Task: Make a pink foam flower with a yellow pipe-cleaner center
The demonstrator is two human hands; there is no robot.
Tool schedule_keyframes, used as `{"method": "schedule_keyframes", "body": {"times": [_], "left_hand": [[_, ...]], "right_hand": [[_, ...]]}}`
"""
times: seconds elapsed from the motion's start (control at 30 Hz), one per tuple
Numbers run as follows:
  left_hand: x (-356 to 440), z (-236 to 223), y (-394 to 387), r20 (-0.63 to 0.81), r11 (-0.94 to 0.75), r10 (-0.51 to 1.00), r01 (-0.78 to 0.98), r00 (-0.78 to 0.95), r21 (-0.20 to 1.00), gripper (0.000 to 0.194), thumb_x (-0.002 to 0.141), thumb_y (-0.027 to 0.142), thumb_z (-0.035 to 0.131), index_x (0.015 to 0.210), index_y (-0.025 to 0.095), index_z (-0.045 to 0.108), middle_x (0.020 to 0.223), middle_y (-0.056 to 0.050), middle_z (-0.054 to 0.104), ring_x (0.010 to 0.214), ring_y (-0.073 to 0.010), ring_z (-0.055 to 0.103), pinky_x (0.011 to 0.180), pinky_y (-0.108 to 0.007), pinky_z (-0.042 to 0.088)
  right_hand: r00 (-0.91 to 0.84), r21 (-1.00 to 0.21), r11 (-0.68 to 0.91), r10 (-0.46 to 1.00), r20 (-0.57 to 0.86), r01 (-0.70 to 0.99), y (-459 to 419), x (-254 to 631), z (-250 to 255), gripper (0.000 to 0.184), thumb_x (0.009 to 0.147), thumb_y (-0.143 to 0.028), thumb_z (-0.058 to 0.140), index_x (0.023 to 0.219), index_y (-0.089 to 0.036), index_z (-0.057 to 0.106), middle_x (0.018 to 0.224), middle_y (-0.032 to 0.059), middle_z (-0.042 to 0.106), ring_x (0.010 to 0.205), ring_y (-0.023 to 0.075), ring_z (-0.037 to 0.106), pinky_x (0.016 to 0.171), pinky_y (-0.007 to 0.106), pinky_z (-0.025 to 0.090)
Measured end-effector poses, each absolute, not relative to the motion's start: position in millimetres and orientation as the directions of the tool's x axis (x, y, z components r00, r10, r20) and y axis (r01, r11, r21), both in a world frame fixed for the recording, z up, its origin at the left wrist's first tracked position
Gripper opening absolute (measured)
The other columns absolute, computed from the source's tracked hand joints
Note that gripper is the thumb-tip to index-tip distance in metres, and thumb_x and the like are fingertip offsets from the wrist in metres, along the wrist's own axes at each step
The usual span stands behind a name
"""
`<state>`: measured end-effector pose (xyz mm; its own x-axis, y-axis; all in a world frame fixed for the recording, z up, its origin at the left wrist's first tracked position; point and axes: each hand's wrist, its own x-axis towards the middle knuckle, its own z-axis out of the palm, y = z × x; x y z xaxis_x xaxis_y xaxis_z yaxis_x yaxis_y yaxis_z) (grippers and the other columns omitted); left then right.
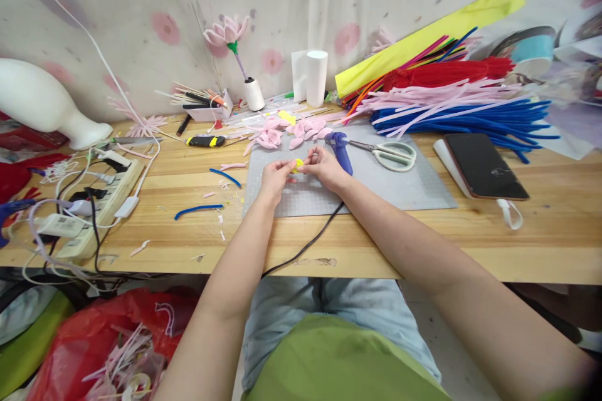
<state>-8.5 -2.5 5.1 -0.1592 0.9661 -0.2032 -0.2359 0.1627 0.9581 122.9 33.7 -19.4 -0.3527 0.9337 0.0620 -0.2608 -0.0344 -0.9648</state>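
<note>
Pinching a small, bright-yellow curl of what looks like fuzzy stem between the fingertips of the left hand and the right hand, close together over the left part of a flat, grey, gridded cutting mat. Lies directly between both hands, touched by each, so nearer to neither; too small and too covered by fingers to tell its long axis with confidence. Sits left of a smooth, blue-violet plastic glue gun and of metal scissors with rounded, pale-green plastic handles. Set nearer than soft, plush, pale-pink petal shapes by the mat's far edge. Flanked leftward, on the pale, grained wooden surface, by short, curved, fuzzy blue stems.
</note>
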Motion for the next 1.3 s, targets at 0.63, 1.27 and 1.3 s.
{"method": "schedule_keyframes", "body": {"times": [0.63, 1.27, 1.3], "left_hand": [[-14, 10, 1, -0.326, 0.262, 0.941, -0.405, -0.095, 0.876, 0.017, 0.061, 0.011, 0.071, 0.054, 0.013, 0.055, 0.06, 0.0, 0.058, 0.054, -0.0055, 0.051, 0.053, -0.02, 0.04], [-20, 9, 0, -0.283, 0.26, 0.952, -0.18, -0.116, 0.949, 0.021, 0.062, 0.024, 0.075, 0.058, 0.012, 0.059, 0.062, -0.003, 0.063, 0.054, -0.0103, 0.057, 0.053, -0.023, 0.046], [-18, 9, 0, -0.28, 0.256, 0.949, -0.165, -0.143, 0.952, 0.02, 0.063, 0.021, 0.075, 0.057, 0.012, 0.058, 0.06, -0.003, 0.062, 0.053, -0.0093, 0.056, 0.052, -0.023, 0.045]], "right_hand": [[-0.35, -0.939, 0.003, 0.928, 0.131, -0.343, 33, 115, -15, 0.057, 0.046, -0.041, 0.082, 0.079, -0.022, 0.041, 0.062, -0.0075, 0.056, 0.058, 0.0093, 0.056, 0.064, 0.026, 0.045], [-0.406, -0.987, -0.099, 0.913, -0.039, -0.127, 31, 125, -15, 0.053, 0.047, -0.027, 0.079, 0.085, -0.021, 0.042, 0.058, -0.0062, 0.06, 0.055, 0.0111, 0.056, 0.058, 0.026, 0.043], [-0.411, -0.986, -0.103, 0.911, -0.042, -0.128, 31, 125, -15, 0.053, 0.047, -0.027, 0.079, 0.085, -0.021, 0.043, 0.058, -0.0064, 0.06, 0.055, 0.0107, 0.055, 0.058, 0.025, 0.043]]}}
